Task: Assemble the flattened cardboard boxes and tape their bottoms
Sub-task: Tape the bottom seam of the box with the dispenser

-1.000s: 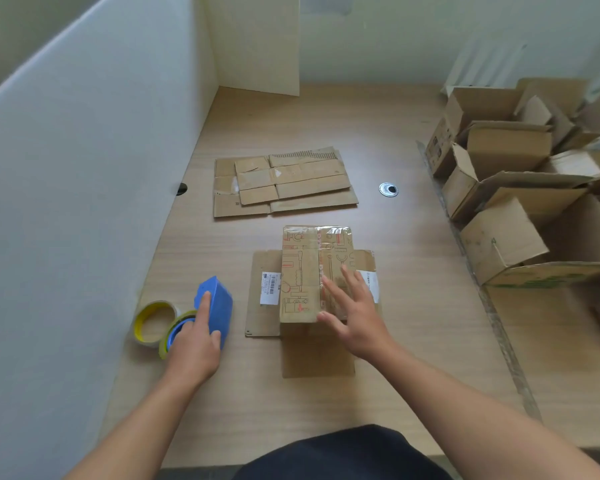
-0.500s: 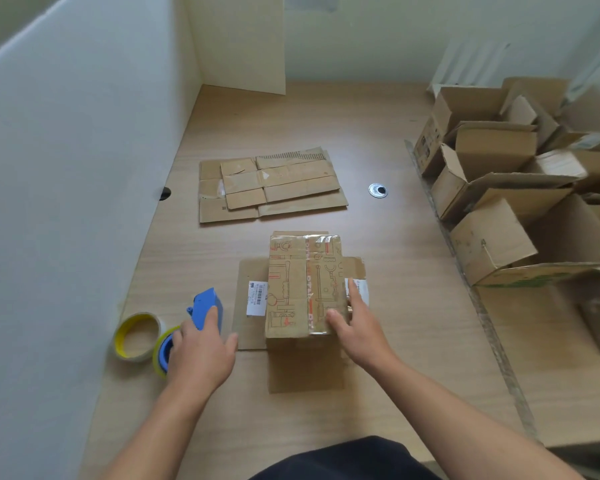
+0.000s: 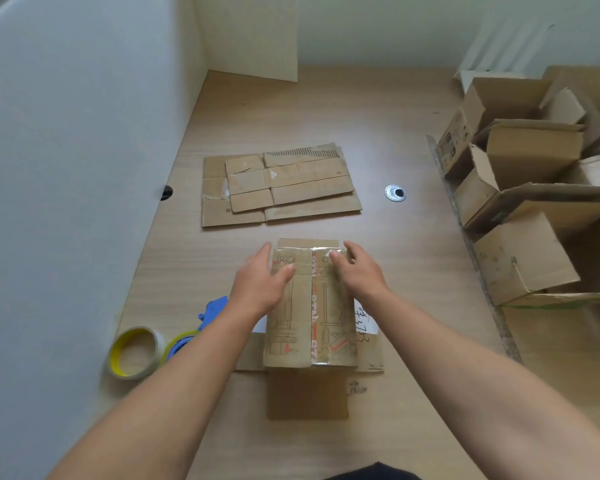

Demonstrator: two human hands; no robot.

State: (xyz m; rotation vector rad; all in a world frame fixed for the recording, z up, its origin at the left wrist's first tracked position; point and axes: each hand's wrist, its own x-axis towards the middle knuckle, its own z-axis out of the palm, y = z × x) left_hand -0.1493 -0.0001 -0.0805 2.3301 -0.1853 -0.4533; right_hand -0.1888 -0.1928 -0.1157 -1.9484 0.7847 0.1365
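Left hand [image 3: 260, 284] and right hand [image 3: 359, 271] rest flat-fingered, gripping nothing, on taped box [image 3: 309, 327]: likely light, stiff; lift by side walls.

tape dispenser [image 3: 212, 308] half hidden, boxes [image 3: 534, 150] cropped rt

The box [image 3: 309, 306] stands in the lower middle of the frame on the table [image 3: 326, 116], its flaps spread flat around its base. The left hand [image 3: 257, 285] and the right hand [image 3: 361, 271] lie side by side on the far end of its top. Above it in the frame lies a stack of flattened boxes [image 3: 281, 185], with a round cable hole [image 3: 395, 193] to the right of the stack. At lower left, a tape roll [image 3: 136, 351] sits against a tape dispenser [image 3: 208, 313], which is partly hidden behind the left forearm. A partition [image 3: 66, 168] fills the left side. Built boxes [image 3: 527, 202] crowd the right edge.
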